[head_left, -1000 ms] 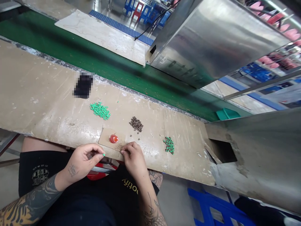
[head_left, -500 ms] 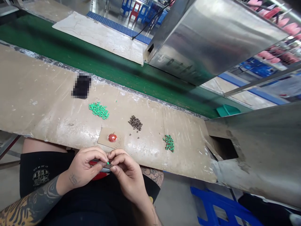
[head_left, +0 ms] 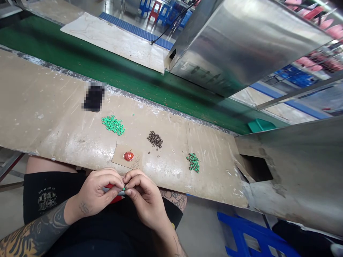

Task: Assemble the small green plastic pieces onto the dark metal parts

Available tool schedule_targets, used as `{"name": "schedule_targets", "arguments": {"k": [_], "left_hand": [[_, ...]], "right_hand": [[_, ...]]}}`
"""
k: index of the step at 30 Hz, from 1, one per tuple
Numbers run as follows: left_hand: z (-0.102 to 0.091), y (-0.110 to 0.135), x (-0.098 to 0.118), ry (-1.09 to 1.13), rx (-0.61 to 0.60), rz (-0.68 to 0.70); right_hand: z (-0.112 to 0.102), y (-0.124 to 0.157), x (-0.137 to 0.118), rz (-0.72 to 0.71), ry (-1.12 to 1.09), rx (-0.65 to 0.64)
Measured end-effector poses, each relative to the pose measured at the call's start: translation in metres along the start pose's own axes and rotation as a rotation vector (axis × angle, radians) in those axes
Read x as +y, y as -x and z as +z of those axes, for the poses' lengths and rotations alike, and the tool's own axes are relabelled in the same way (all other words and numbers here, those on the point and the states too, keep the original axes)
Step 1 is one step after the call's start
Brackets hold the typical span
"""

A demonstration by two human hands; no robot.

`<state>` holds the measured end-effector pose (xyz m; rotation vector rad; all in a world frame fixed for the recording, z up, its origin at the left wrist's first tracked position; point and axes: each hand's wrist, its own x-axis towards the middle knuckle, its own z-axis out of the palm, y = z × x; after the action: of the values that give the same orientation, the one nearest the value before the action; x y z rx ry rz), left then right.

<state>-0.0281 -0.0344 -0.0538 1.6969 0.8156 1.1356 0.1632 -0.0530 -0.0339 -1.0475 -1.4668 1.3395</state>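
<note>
Green piece (head_left: 123,189) is up off the bench, pinched between thumb and fingers of the left hand (head_left: 98,191), just in front of the near bench edge. Right hand (head_left: 146,196) pinches a small dark piece (head_left: 127,189), thumb below, index above. Hands meet fingertip to fingertip, wrists angled inward, forearms coming up from the lower frame, remaining fingers curled. Green bit is tiny, bright, mostly covered by fingers; dark one sits right against or beside it — can't tell whether they're joined.

Next out, on the bench (head_left: 214,142): cardboard piece (head_left: 119,156) carrying a small red-orange container (head_left: 129,156), brownish specks scattered to its right. Off to the right, a pile of green-and-dark pieces (head_left: 193,162). Past the cardboard, a pile of dark pieces (head_left: 154,139), few strays on its near side. Left of that, a bigger pile of green pieces (head_left: 113,125). Behind it, a pixelated black object (head_left: 93,98) — then the green belt (head_left: 134,84) running along the bench.
</note>
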Motion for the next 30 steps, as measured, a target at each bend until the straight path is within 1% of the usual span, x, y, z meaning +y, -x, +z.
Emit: {"name": "schedule_targets", "arguments": {"k": [5, 11, 13, 16, 18, 21, 27, 30], "left_hand": [[0.001, -0.001, -0.002, 0.002, 0.021, 0.062], [0.003, -0.001, -0.003, 0.003, 0.021, 0.084], [0.003, 0.0, -0.003, -0.004, 0.024, 0.091], [0.003, 0.0, -0.003, -0.013, 0.029, 0.1], [0.003, 0.0, -0.003, -0.018, 0.028, 0.1], [0.003, 0.0, -0.003, -0.037, 0.035, 0.098], [0.003, 0.0, -0.002, -0.072, 0.092, 0.083], [0.003, 0.0, -0.002, -0.088, 0.108, 0.073]], "right_hand": [[-0.003, 0.002, -0.001, -0.011, -0.017, 0.003], [-0.003, 0.002, 0.002, -0.02, -0.026, -0.005], [-0.003, 0.005, 0.005, -0.033, -0.075, 0.022], [-0.003, 0.011, 0.008, -0.112, -0.08, 0.106], [-0.003, 0.015, 0.009, -0.188, 0.006, 0.118], [-0.004, 0.019, 0.008, -0.281, 0.178, 0.072], [-0.001, 0.018, 0.01, -0.487, 0.504, 0.038], [0.0, 0.019, 0.014, -0.574, 0.626, 0.032]]}}
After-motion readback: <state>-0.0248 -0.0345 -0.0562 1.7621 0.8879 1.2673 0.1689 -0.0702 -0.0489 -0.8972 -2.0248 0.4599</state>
